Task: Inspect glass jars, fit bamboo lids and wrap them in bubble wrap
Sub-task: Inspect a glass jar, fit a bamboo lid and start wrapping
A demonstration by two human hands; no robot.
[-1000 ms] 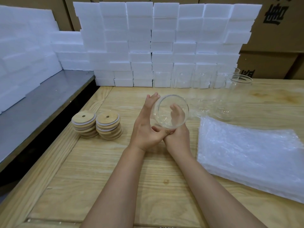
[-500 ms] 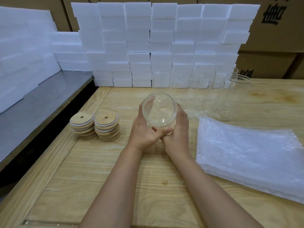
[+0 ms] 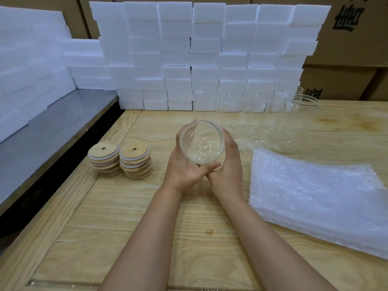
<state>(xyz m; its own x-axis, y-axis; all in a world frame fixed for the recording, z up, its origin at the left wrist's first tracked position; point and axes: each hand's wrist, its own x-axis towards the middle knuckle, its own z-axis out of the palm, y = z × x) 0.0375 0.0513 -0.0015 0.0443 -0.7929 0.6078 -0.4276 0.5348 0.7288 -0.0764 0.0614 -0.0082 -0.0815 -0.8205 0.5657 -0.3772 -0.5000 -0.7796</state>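
Both hands closed around one clear, round glass jar (image 3: 201, 141), held above the middle of the pale wooden bench (image 3: 130, 217) with its open mouth tipped toward the camera, so the base showed through the glass. The left hand (image 3: 184, 164) cupped the jar's left side, fingers curled behind it and thumb reaching under the rim; the right hand (image 3: 227, 162) pressed the right side, its thumb meeting the left thumb below the jar. Each grip was shut on the jar, and the jar touched nothing else. To the left of the hands, apart from them, stood two short stacks of round bamboo lids (image 3: 120, 159), each top lid showing a small dark hole and a pale ring at its edge. To the right lay a flat pile of clear bubble wrap sheets (image 3: 319, 202), spread on the bench near the right forearm. Beyond the hands, a row of empty clear glass jars (image 3: 294, 122) stood upright, hard to tell apart against the wall of stacked white foam blocks (image 3: 199, 55) behind them. Brown cardboard boxes (image 3: 346, 59) rose behind the foam, and a grey metal surface (image 3: 52, 131) ran along the bench's left edge
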